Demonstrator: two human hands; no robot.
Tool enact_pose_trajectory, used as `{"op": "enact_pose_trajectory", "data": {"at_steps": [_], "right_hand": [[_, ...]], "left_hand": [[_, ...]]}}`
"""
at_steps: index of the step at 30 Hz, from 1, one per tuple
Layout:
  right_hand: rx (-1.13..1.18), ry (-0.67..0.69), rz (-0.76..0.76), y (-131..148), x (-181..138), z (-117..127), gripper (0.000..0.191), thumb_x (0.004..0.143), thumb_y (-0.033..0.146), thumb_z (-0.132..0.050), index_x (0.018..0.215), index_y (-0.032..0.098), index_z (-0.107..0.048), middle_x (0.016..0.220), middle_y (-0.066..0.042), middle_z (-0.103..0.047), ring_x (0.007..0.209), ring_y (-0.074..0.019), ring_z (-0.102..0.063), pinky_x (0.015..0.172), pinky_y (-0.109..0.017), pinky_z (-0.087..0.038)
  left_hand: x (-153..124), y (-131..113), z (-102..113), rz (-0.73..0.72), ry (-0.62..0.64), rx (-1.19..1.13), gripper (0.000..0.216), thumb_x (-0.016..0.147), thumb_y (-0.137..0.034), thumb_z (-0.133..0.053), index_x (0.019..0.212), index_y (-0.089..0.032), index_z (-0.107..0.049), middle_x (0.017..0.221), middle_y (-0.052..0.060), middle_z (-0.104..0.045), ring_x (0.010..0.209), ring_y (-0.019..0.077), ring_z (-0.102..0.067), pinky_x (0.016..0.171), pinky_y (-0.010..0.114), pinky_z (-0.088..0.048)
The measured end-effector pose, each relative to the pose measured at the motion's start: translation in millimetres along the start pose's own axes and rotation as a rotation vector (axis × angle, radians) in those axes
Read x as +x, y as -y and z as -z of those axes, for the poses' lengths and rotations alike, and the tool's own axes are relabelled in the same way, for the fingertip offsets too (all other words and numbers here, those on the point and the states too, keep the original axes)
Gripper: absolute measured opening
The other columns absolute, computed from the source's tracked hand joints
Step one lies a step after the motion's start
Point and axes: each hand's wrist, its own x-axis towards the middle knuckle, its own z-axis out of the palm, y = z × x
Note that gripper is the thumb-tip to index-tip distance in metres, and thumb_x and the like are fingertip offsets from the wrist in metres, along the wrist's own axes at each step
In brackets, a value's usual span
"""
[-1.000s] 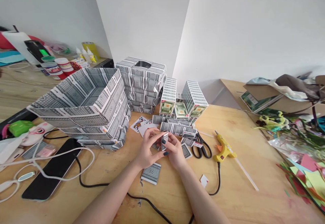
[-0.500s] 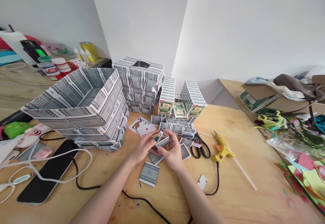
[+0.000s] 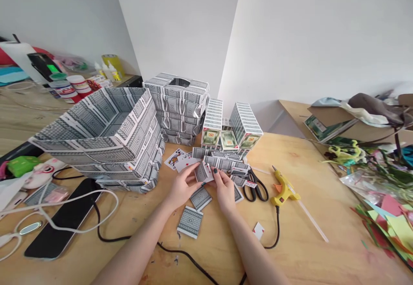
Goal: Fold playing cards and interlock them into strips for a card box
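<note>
In the head view, both hands meet over the middle of the table [image 3: 142, 216], holding a folded card [image 3: 203, 172] between them, raised over the work area with its patterned back up and a white flap along its right edge. The left hand [image 3: 184, 186] is nearly closed, fingers and thumb pinching the card's left side. The right hand [image 3: 225, 189] is also nearly closed, its thumb pressed at the right edge; its fingers behind the card are partly hidden.

Just below the hands, a patterned card [image 3: 200, 198] lies near another square card [image 3: 190, 221]. Face-up playing cards [image 3: 176, 159] lie beyond the left hand, and a row of folded cards [image 3: 224, 164] stands in front of the card boxes [image 3: 210, 137]. To the right are black scissors [image 3: 263, 189] and a yellow glue gun [image 3: 284, 188]. A large basket [image 3: 137, 140] of folded cards stands at the left, near a phone [image 3: 61, 224].
</note>
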Motion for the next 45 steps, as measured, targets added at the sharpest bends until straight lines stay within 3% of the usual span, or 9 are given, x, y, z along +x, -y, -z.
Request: {"op": "enact_pose_trajectory", "data": {"at_steps": [5,14,24,32,38,45], "right_hand": [[-0.026,0.037,-0.029,4,-2,-1,0.034,0.068,0.042,-0.062,0.093,0.018,-0.066,0.085,-0.005,-0.069,0.078,-0.025,-0.064,0.066,-0.037,-0.052],[0.003,0.059,-0.036,7,-5,-1,0.027,0.071,0.037,-0.06,0.088,0.017,-0.064,0.084,-0.005,-0.069,0.076,-0.0231,-0.064,0.068,-0.035,-0.051],[-0.035,0.099,-0.058,6,-1,3,0.027,0.066,0.037,-0.065,0.082,0.015,-0.066,0.075,-0.005,-0.07,0.068,-0.0196,-0.064,0.063,-0.03,-0.05],[-0.185,0.017,0.014,-1,-1,3,0.024,0.066,0.039,-0.064,0.066,0.015,-0.059,0.058,-0.002,-0.062,0.05,-0.0133,-0.054,0.05,-0.024,-0.044],[-0.345,-0.049,0.076,1,-4,3,0.029,0.07,0.043,-0.059,0.062,0.016,-0.054,0.05,0.002,-0.053,0.042,-0.0102,-0.044,0.041,-0.021,-0.035],[-0.488,-0.077,0.169,-2,-6,3,0.027,0.075,0.042,-0.053,0.061,0.018,-0.049,0.05,0.003,-0.049,0.043,-0.0098,-0.042,0.043,-0.021,-0.033]], "left_hand": [[-3,1,-2,-0.126,0.029,0.161,0.048,0.072,-0.012,-0.056,0.118,-0.023,-0.046,0.125,0.007,-0.045,0.118,0.0205,-0.043,0.093,0.038,-0.046],[-1,-2,-3,-0.185,0.005,0.356,0.052,0.07,-0.005,-0.054,0.118,-0.025,-0.047,0.122,0.007,-0.048,0.116,0.02,-0.044,0.091,0.038,-0.046],[-1,1,0,-0.226,0.015,0.409,0.054,0.07,-0.003,-0.054,0.12,-0.024,-0.045,0.122,0.007,-0.049,0.114,0.0209,-0.047,0.096,0.041,-0.041],[-2,-2,1,-0.241,0.032,0.444,0.057,0.068,0.0,-0.053,0.119,-0.025,-0.046,0.123,0.004,-0.049,0.117,0.0197,-0.043,0.1,0.039,-0.037],[-4,-6,0,-0.236,0.075,0.481,0.055,0.071,-0.005,-0.054,0.122,-0.025,-0.045,0.125,0.005,-0.048,0.118,0.0205,-0.043,0.101,0.041,-0.036],[-5,-8,-3,-0.231,0.086,0.501,0.056,0.07,-0.022,-0.063,0.123,-0.026,-0.044,0.125,0.005,-0.047,0.117,0.0215,-0.042,0.1,0.039,-0.036]]}}
